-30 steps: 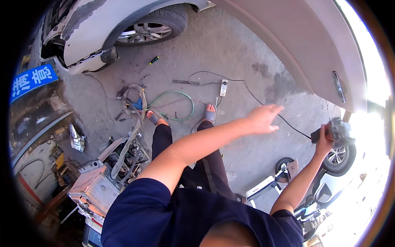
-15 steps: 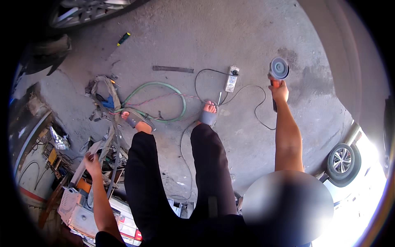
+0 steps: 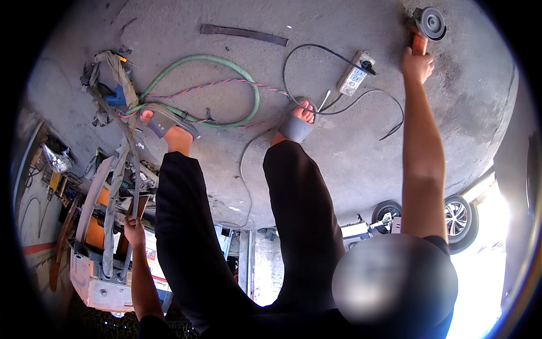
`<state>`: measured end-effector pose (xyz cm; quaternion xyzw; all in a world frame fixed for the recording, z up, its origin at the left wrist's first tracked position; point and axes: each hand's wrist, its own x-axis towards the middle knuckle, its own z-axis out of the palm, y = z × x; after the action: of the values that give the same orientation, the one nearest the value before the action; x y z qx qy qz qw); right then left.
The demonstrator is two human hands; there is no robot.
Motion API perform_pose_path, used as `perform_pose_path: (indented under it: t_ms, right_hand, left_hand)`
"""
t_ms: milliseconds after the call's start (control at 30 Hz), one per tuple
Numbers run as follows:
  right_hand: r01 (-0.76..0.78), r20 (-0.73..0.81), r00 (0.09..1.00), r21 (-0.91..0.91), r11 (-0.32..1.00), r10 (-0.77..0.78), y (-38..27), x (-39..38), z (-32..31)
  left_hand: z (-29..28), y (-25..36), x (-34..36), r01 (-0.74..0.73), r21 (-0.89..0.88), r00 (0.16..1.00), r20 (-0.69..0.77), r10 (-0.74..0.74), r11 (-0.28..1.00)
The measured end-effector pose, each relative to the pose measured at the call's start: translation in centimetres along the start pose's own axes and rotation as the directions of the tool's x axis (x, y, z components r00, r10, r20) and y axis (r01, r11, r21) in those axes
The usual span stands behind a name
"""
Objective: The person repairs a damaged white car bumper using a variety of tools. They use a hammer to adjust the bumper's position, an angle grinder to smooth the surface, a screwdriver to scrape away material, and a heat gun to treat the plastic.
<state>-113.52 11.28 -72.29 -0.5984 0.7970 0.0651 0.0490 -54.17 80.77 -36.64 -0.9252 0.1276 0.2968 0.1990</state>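
My right hand [image 3: 418, 66] is wrapped round the orange body of an angle grinder [image 3: 419, 44]. The grinder's round grey disc [image 3: 433, 24] faces up, above the concrete floor at the far right. At the lower left, my left hand [image 3: 134, 231] has its fingers closed at the lower end of a dark strap or strip, beside a brown flat piece [image 3: 142, 207]. What exactly it grips cannot be made out. Around that hand are a long pale board [image 3: 94, 198], hanging grey cloth strips [image 3: 114, 209] and a cluttered pile of parts.
A white power strip [image 3: 352, 73] with a black plug and cord lies between my feet and the grinder. A coiled green hose [image 3: 255, 93] and a twisted red-blue cord run past my sandals. A flat metal bar [image 3: 244, 34] lies farther off. Wheels [image 3: 460, 223] stand at the right.
The view has shifted, so a screwdriver and a car wheel have left it. My right hand, still holding the grinder, appears farther up and right. My left hand has moved from the pale board's end to the dark strip.
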Motion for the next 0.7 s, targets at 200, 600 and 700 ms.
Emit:
perform_pose_path:
  t_ms: [200, 600, 700]
  right_hand:
    - [-0.142, 0.375, 0.924, 0.175, 0.974, 0.067, 1.6, -17.7, -0.1]
    - [-0.146, 0.544, 0.81, -0.173, 0.974, 0.218, -1.1, -20.1, 2.2]
    - [-0.191, 0.615, 0.741, -0.194, 0.962, 0.27, 3.1, -19.1, 2.2]
  left_hand:
    - [-1.8, 0.1, -0.1, -0.039, -0.004, 0.999, 0.0, 0.039, 0.999]
    - [-1.6, 0.3, 4.9, -0.099, -0.021, 0.982, 0.161, 0.101, 0.995]
    - [-0.9, -2.4, 6.3, -0.163, -0.036, 0.973, 0.161, 0.166, 0.986]
